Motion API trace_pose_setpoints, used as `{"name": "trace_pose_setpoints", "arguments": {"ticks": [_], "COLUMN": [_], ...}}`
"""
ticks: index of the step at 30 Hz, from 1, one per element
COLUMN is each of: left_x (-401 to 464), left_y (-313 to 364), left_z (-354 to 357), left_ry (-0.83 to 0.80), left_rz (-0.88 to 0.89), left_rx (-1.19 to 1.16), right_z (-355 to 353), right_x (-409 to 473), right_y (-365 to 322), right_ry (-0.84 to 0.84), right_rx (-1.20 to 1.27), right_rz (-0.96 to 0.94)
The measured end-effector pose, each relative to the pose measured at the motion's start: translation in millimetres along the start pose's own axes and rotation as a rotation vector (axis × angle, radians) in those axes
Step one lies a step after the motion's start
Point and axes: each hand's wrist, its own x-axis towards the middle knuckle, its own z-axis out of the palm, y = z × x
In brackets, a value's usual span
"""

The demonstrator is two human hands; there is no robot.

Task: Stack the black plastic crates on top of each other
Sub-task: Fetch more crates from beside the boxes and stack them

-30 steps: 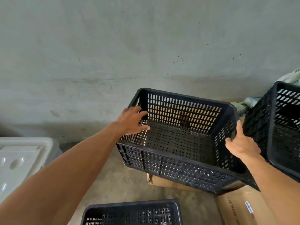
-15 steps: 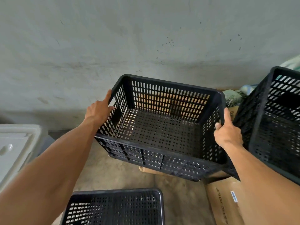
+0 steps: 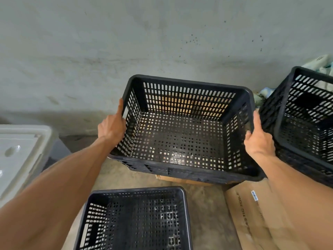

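I hold an empty black perforated crate (image 3: pixel 182 138) in the air in front of me, roughly level. My left hand (image 3: pixel 112 126) grips its left wall and my right hand (image 3: pixel 258 140) grips its right wall. Below it, near my feet, a second black crate (image 3: pixel 137 221) sits open side up on the concrete floor. At the right stands a third black crate (image 3: pixel 304 121), tilted, close beside the held one.
A grey concrete wall (image 3: pixel 162 42) rises just behind. A white plastic lid or box (image 3: pixel 19 156) sits at the left. Flattened cardboard boxes (image 3: pixel 252 213) lie on the floor at the lower right, under the held crate. Cloth (image 3: pixel 320 64) shows behind the right crate.
The held crate has shifted left and toward me and levelled out. My left hand moved from its inner wall to outside its left rim. More of the floor crate shows below.
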Motion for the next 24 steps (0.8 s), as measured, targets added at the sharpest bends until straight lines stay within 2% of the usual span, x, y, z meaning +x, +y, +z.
{"name": "trace_pose_setpoints", "arguments": {"ticks": [8, 12, 14, 20, 24], "left_x": [-75, -113, -130, -181, -222], "left_y": [-77, -121, -144, -210, -243], "left_z": [-34, -34, -28, 7, 24], "left_ry": [-0.057, -0.108, -0.137, -0.22, -0.199], "left_rz": [0.108, 0.122, 0.109, 0.019, -0.057], "left_rx": [-0.001, 0.03, 0.059, 0.076, 0.039], "right_z": [-18, -3, 9, 53, 79], "right_x": [-152, -221, -247, -295, -316], "right_y": [4, 6, 7, 9, 9], "right_ry": [0.023, 0.012, 0.002, -0.176, -0.164], "right_rx": [-0.063, -0.104, -0.081, -0.12, -0.151], "right_rz": [0.101, 0.043, 0.036, 0.055, -0.023]}}
